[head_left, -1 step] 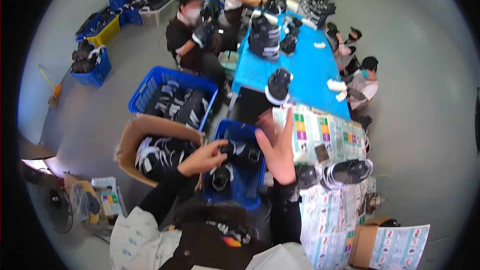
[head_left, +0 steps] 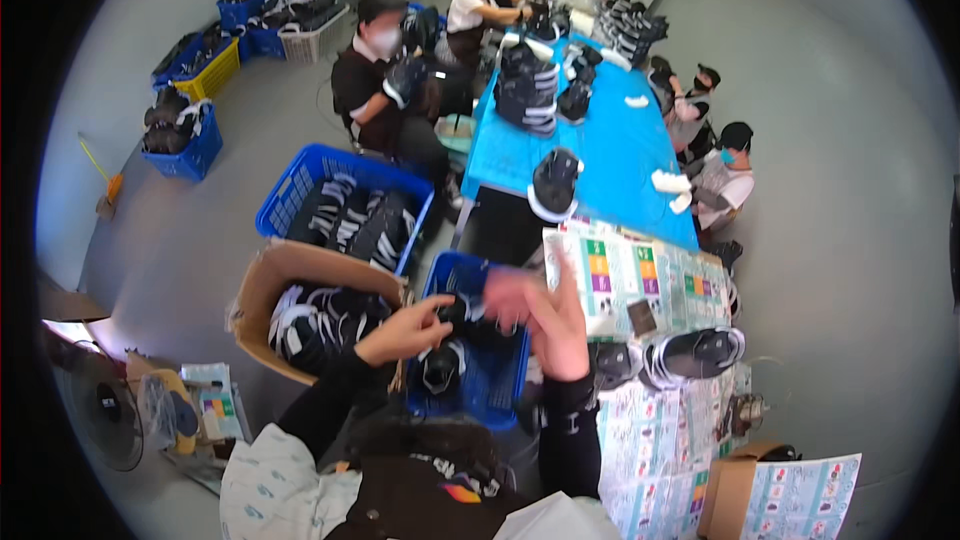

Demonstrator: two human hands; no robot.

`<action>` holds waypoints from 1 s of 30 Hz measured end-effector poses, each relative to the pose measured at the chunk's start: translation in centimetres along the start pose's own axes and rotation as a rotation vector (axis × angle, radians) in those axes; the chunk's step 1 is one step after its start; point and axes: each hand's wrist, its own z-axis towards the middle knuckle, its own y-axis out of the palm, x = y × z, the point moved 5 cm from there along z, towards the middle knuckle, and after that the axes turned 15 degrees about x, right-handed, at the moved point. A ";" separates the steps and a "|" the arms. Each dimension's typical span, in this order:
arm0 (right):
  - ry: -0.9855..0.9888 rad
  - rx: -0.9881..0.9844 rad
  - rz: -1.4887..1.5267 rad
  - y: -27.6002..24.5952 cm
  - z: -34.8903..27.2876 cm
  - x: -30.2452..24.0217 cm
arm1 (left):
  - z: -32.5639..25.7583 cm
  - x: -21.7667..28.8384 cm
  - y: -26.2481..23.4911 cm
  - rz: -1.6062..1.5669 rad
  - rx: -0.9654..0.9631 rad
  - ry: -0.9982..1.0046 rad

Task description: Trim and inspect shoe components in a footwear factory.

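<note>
My left hand (head_left: pixel 405 330) grips a black shoe (head_left: pixel 455 315) above a small blue crate (head_left: pixel 500 395) that holds more black shoes. My right hand (head_left: pixel 548 318) is raised beside that shoe, over the crate's right edge. It is blurred, its fingers are spread and nothing is in its grasp. Both forearms are in black sleeves and come up from the lower edge.
A cardboard box (head_left: pixel 262 280) of black-and-white shoes stands left of the crate, with a larger blue crate (head_left: pixel 300 180) of shoes behind it. To the right is a paper-covered table (head_left: pixel 650 280) bearing a finished shoe (head_left: pixel 695 355). Several masked people sit around a long blue table (head_left: pixel 625 155). A fan (head_left: pixel 100 405) stands lower left.
</note>
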 end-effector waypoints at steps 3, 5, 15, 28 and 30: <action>0.255 -0.022 0.722 -6.9 -1.5 7.6 | 0.3 -1.5 2.0 0.093 -0.065 -0.085; 0.312 0.283 0.289 -11.4 -2.7 11.9 | 0.5 -1.8 3.9 0.201 -0.102 -0.068; -0.067 0.924 -1.591 -49.9 -10.6 18.6 | 6.8 -8.3 25.3 0.685 -0.581 0.335; -0.193 0.779 -1.576 -57.9 -11.7 21.3 | -1.8 22.7 38.7 0.240 -1.019 0.806; -0.201 0.770 -1.428 -57.3 -11.0 19.2 | 0.4 19.6 35.6 0.201 -0.666 0.254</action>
